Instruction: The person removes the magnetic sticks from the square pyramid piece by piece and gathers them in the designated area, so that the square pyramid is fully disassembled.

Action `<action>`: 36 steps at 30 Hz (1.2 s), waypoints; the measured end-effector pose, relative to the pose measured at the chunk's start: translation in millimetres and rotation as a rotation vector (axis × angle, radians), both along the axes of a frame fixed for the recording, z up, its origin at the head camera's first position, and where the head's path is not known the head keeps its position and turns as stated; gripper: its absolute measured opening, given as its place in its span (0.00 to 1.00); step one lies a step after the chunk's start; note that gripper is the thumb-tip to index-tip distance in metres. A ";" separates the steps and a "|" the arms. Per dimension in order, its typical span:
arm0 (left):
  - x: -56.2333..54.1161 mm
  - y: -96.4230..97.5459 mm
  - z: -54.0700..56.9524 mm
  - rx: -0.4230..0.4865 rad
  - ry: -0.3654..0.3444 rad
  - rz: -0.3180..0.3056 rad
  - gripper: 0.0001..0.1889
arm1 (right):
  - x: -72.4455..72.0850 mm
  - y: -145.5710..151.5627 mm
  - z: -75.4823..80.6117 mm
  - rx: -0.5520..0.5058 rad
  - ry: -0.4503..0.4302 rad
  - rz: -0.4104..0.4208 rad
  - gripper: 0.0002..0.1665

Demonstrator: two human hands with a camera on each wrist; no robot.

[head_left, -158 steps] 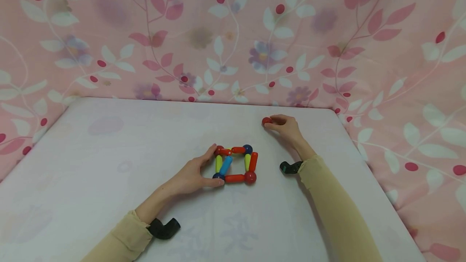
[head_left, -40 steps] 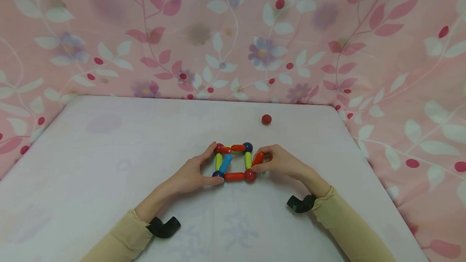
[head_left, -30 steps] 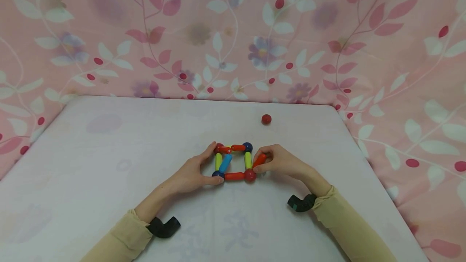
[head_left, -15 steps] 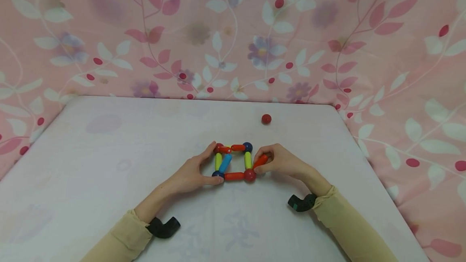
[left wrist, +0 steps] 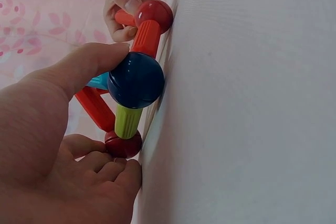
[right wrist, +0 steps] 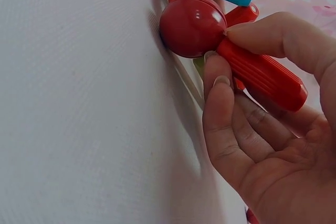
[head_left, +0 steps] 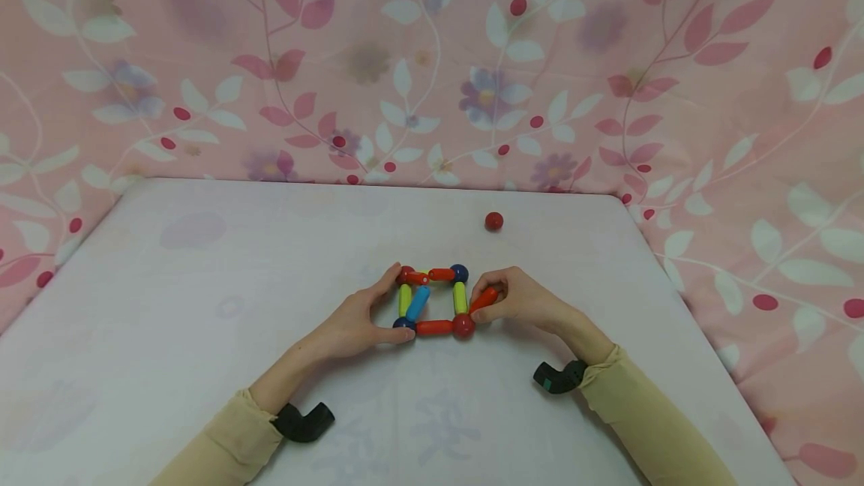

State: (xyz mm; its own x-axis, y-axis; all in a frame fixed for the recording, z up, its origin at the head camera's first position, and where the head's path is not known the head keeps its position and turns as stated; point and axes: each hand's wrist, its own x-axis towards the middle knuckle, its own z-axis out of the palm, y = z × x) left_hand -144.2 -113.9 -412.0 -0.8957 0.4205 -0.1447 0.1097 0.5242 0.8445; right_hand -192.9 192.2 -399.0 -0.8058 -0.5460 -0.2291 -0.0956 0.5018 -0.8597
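Observation:
A square of magnetic balls and rods lies mid-table, with red balls and blue balls at its corners. My left hand [head_left: 354, 325] spans its left side, thumb on the near blue ball [left wrist: 136, 81], fingers against the far-left red ball [left wrist: 123, 144]. A light-blue rod [head_left: 418, 304] slants up from that blue ball. At the near-right red ball [right wrist: 189, 24], my right hand [head_left: 520, 298] pinches a red magnetic rod [right wrist: 262, 74], which leans up and rightward with its inner end at the ball. Yellow-green rod [head_left: 460, 298] and red rod [head_left: 435, 328] form two sides.
A loose red ball [head_left: 494, 221] sits toward the back of the white-covered table [head_left: 270, 231]. Behind and at the sides hangs a pink floral cloth [head_left: 378, 58]. Black wrist-worn pieces [head_left: 305, 422] stick out beside both cuffs.
My right hand has let go of the loose red ball at the back and come to the near-right corner. There the red rod has tilted further rightward. My left hand has stayed put.

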 end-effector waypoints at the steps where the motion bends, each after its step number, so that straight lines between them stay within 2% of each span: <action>1: 0.1 -0.1 0.1 -0.002 0.000 0.001 0.54 | 0.0 -0.1 -0.1 0.000 0.002 0.002 0.14; 13: -0.4 -1.1 -1.6 -0.017 0.018 -0.007 0.55 | 0.8 0.6 0.2 -0.001 0.014 0.009 0.13; 21: 0.6 -1.1 -0.2 -0.003 -0.003 -0.001 0.54 | 1.4 1.4 7.2 0.072 0.081 0.000 0.10; 27: 1.2 -1.4 0.6 -0.011 0.013 -0.005 0.54 | -6.8 8.7 8.1 0.085 0.137 -0.085 0.08; 36: 1.1 -0.5 -0.2 -0.004 -0.009 0.001 0.54 | -21.1 14.9 2.9 -0.005 0.069 -0.291 0.15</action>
